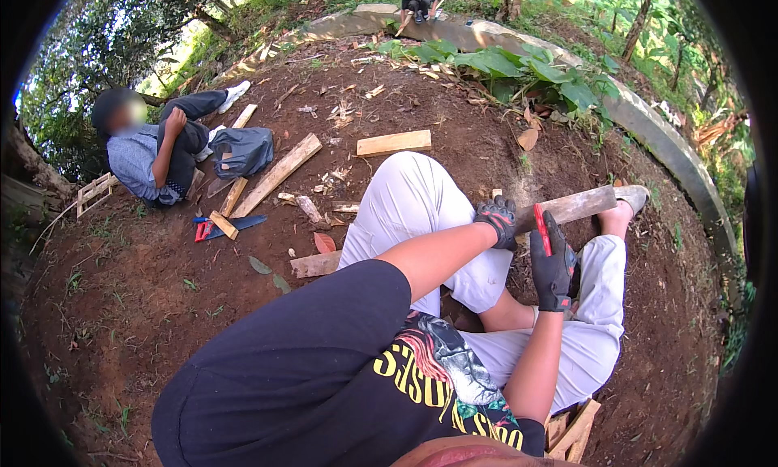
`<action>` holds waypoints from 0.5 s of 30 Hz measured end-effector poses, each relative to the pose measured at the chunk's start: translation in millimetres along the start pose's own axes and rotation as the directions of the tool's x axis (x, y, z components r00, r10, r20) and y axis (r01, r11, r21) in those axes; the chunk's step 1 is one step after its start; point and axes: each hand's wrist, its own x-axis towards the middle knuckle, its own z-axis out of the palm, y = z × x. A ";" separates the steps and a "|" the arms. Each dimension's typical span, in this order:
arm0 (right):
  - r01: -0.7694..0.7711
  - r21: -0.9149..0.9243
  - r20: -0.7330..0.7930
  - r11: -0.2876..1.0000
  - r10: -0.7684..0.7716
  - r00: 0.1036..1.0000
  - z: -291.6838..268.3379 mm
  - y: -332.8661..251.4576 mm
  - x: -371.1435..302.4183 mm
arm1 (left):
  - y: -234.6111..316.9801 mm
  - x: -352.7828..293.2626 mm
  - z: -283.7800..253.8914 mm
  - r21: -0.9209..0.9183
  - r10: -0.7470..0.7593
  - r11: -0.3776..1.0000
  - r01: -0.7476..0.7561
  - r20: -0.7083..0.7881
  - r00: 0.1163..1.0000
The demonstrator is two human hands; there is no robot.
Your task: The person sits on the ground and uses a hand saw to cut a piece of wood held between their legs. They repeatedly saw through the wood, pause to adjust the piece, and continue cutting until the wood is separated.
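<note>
A length of wooden plank point(577, 206) lies slantwise in front of me, its far end by my foot. My left hand point(497, 221), in a black and grey work glove, is closed on the plank's near left end. My right hand point(553, 266), gloved the same way, is just below the plank. It holds a slim red tool point(542, 229) that stands up against the plank's side; its exact kind is hard to make out. Part of the right hand's grip is hidden behind its own fingers.
A person point(154, 147) sits at the left near a dark bag point(241, 152), loose boards point(279, 175) and a red-handled saw point(231, 227). Another board point(394, 143) lies ahead. Farther off, someone point(418, 5) crouches by a low concrete wall point(454, 36). Wood pieces point(574, 431) lie beside me.
</note>
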 end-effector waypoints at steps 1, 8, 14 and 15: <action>-0.013 0.013 0.006 1.000 0.013 1.000 -0.9 -4.5 -0.9 | -3.5 2.4 3.4 0.005 0.008 1.000 -0.008 -0.009 1.000; -0.077 0.074 0.053 0.994 0.073 0.996 -13.2 1.2 -4.0 | -3.1 19.3 7.2 -0.002 0.048 0.999 -0.049 -0.044 0.998; -0.122 -0.069 0.117 0.990 0.129 0.985 -97.1 -20.3 -86.7 | 5.7 12.5 -12.2 0.044 -0.020 0.999 0.017 0.074 0.997; -0.086 -0.101 0.113 0.991 0.098 0.989 -115.9 -31.5 -105.7 | 8.1 11.8 -10.5 0.034 -0.012 0.999 0.009 0.075 0.997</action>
